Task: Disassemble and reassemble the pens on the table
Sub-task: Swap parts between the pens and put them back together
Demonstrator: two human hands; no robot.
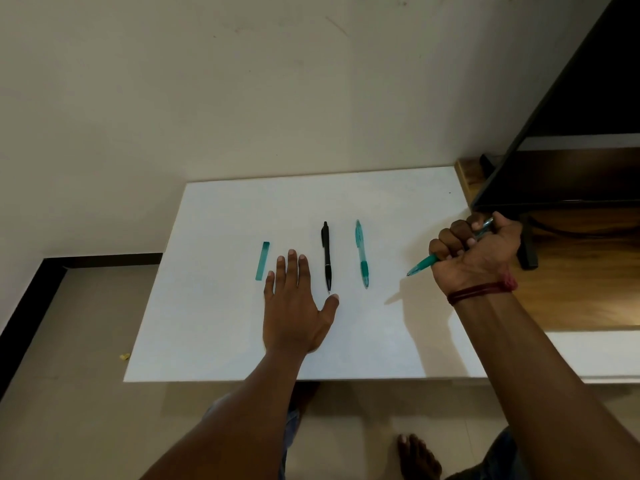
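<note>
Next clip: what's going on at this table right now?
A person is working at a white table. Their right hand grips a teal pen in a fist, tip pointing down and to the left. The left hand rests flat on the tabletop, fingers straight, holding nothing. A black pen and a second teal pen lie side by side, both looking whole. A short teal piece lies beyond the left hand's fingers.

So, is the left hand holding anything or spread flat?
Spread flat: the left hand lies palm down on the table, fingers straight, holding nothing.
</note>
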